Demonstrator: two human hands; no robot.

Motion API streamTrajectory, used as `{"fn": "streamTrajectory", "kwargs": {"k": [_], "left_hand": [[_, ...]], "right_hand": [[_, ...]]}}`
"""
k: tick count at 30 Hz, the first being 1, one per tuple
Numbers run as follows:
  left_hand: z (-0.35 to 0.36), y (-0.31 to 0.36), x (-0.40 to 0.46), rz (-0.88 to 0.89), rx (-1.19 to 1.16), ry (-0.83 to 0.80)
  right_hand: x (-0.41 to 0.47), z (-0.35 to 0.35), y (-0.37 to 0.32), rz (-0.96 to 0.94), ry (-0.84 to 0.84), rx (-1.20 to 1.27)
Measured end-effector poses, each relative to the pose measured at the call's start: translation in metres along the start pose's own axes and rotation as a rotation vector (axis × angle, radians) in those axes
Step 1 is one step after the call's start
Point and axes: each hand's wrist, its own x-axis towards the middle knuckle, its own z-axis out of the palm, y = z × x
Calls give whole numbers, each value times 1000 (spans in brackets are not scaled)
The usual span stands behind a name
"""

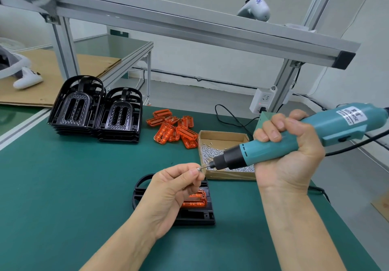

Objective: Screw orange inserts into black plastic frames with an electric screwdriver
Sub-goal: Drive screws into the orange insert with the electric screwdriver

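Gripping the teal electric screwdriver [294,138] in a full fist, the right hand [290,151] tilts its bit down-left to a small screw [199,168] pinched by the left hand [174,188], just above a black frame [193,214] with an orange insert [194,201] on the table [63,186].

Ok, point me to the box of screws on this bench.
In the head view the cardboard box of screws sits on the green mat, right of centre, just behind the electric screwdriver tip and right of the loose orange inserts.
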Motion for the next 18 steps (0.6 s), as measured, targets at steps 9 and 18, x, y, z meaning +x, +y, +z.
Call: {"fn": "streamTrajectory", "kwargs": {"k": [9, 18], "left_hand": [[1, -2, 0, -16, -67, 37], [1, -8, 4, 57, -69, 64]], "right_hand": [[-3, 1, 3, -36, -18, -28], [-6, 0, 8, -70, -31, -52]]}}
